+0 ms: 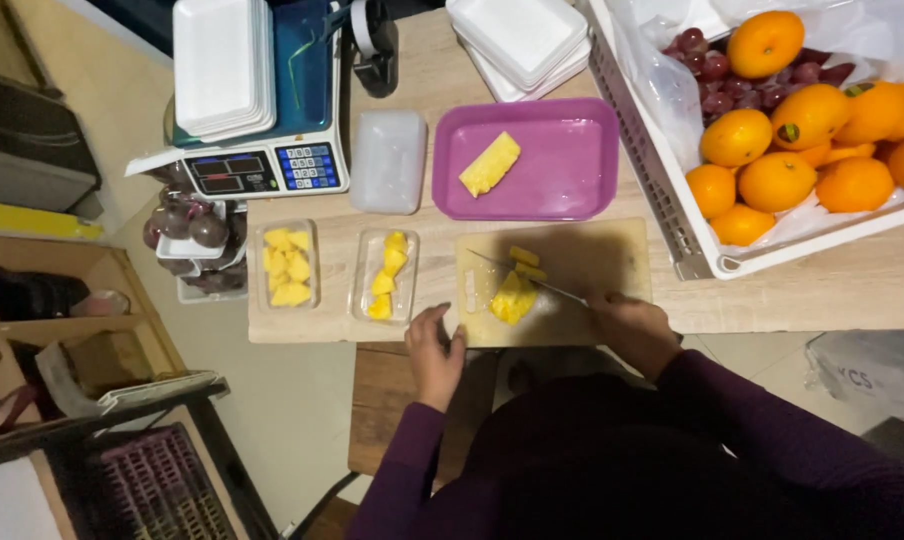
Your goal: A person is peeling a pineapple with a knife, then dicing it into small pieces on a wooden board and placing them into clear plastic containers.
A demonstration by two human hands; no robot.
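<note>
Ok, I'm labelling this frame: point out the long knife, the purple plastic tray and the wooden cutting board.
long knife (532,279), head view, middle of the blade.
purple plastic tray (572,165), head view, bare floor right of the pineapple slab.
wooden cutting board (602,260), head view, bare upper right area.

Single head-worn view, steeply downward, close above the cutting board (582,262) and table edge.

Matt wooden cutting board (612,262), glossy purple plastic tray (572,190), metal knife (532,280), clear plastic tubs (290,265), white foam trays (222,65).
</note>
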